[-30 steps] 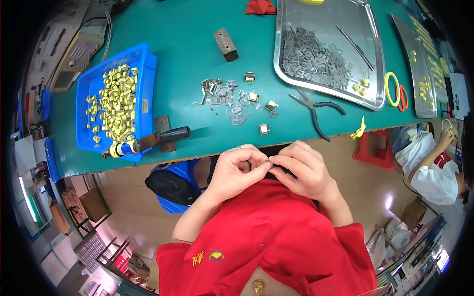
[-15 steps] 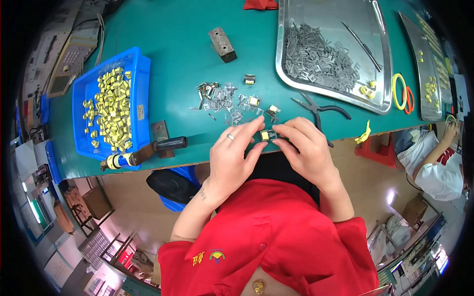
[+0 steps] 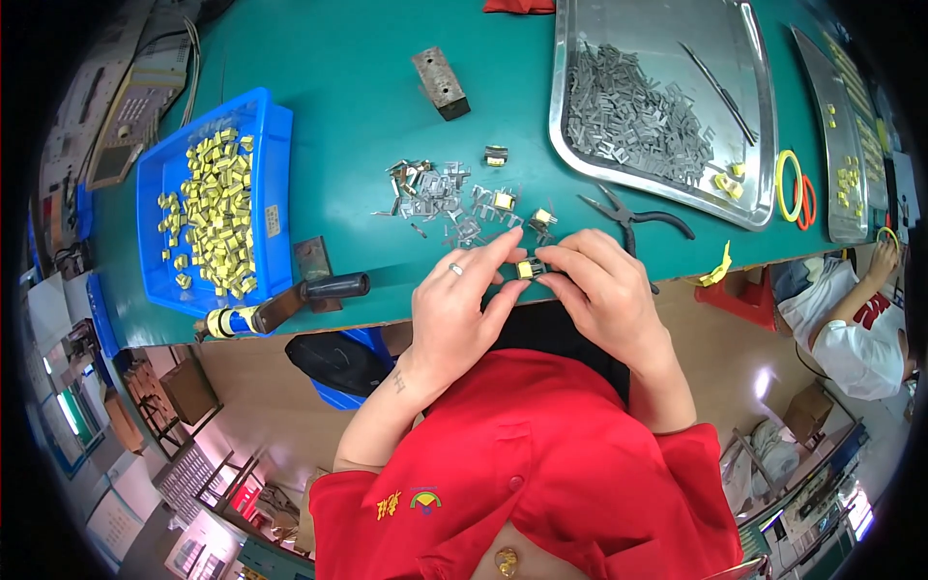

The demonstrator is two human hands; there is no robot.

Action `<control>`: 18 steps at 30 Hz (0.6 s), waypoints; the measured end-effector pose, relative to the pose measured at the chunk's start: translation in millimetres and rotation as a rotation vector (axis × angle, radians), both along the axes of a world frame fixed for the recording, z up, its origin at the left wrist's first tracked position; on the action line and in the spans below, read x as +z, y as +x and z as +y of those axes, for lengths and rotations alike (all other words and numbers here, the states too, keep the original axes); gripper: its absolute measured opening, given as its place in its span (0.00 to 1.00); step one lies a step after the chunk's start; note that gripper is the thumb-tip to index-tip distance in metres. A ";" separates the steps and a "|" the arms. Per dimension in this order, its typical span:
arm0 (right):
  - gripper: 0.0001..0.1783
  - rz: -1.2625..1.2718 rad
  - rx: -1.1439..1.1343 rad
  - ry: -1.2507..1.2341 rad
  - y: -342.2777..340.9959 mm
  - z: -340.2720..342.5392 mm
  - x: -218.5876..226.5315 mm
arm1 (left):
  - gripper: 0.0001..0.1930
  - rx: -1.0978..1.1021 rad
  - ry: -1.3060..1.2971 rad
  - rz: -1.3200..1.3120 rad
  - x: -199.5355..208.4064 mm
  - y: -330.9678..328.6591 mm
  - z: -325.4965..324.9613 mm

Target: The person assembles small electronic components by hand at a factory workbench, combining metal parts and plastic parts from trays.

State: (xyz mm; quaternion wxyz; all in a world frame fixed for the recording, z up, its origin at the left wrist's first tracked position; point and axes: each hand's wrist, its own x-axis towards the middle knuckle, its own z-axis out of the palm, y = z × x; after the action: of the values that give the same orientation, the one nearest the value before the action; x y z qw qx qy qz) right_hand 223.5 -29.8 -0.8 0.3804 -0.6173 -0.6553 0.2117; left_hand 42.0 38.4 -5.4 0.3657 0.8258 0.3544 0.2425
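Note:
Between my two hands, at the table's near edge, is a small yellow-taped transformer coil (image 3: 529, 270) with dark grey core pieces at its side. My left hand (image 3: 460, 302) pinches one side between thumb and forefinger; a ring is on one finger. My right hand (image 3: 601, 290) pinches the other side with its fingertips. Just beyond lie two more yellow coils, one (image 3: 504, 200) beside the other (image 3: 544, 217), among loose metal pieces (image 3: 435, 193). A dark wrapped coil (image 3: 496, 156) lies a little farther off. Black-handled pliers (image 3: 623, 214) rest near my right fingers.
To the left are a blue bin (image 3: 278, 184) of yellow coils and a black-handled tool (image 3: 333, 285). A metal block (image 3: 440, 83) stands far ahead. A metal tray (image 3: 667, 29) of grey core pieces lies at right, beside yellow and orange rings (image 3: 789, 185). Another person (image 3: 851, 329) sits far right.
The coil and the core piece at its right side now look closer together, with my right fingertips nearer to it. The whole view has shifted slightly.

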 end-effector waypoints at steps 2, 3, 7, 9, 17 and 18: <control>0.14 -0.006 0.009 -0.013 0.3 -0.2 0.9 | 0.30 -0.009 0.000 -0.017 -0.5 -0.1 -0.8; 0.14 -0.003 0.021 -0.004 0.3 0.9 0.7 | 0.30 -0.009 0.000 -0.018 -0.7 -0.6 -1.0; 0.14 -0.003 0.046 0.003 -1.2 3.7 -0.1 | 0.31 -0.002 0.000 -0.019 -2.0 -1.1 -0.9; 0.16 0.020 0.066 0.000 0.9 3.5 -3.4 | 0.31 0.003 -0.003 -0.017 -2.9 -0.3 -0.5; 0.24 0.146 -0.017 -0.095 6.0 -4.7 15.1 | 0.28 0.024 0.021 -0.005 2.2 8.4 0.4; 0.23 0.124 -0.022 -0.040 7.5 -9.4 13.9 | 0.28 0.011 0.033 -0.031 3.9 6.0 -0.8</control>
State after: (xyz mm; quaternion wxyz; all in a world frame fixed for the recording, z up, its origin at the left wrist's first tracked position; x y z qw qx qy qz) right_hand 231.0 -39.2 13.1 0.4103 -0.6177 -0.6191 0.2584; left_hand 48.0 37.7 -1.5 0.3559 0.8260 0.3492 0.2629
